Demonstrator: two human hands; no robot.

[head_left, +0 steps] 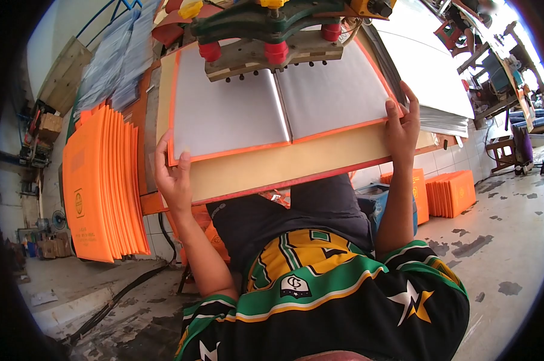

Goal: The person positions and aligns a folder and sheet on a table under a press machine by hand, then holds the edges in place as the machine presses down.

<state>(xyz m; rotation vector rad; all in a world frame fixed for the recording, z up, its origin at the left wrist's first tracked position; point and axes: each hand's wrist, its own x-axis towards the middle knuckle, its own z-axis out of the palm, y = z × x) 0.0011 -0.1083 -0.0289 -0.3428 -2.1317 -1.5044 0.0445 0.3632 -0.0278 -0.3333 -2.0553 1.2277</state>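
Folder [230,114] lies open on the cream board [284,165] beneath the press [251,57]; my half-curled left hand [174,180] pinches its near left corner, my right hand [402,129] its near right corner.

**Loaded bench, scuffed floor**

Wooden bench [150,159] carries a tan board [242,177], red along its front edge. Flat on the board: one open folder [227,114], orange-rimmed, pale pages inside. To the right, a thick stack of white sheets [431,72], edges layered. At the left end, a row of orange folders [103,186]; their support I can't make out. Floor [512,253] grey, blotched with dark patches. On it, right side: bundled folders [451,194]. Left side: black cables [118,301], trailing.
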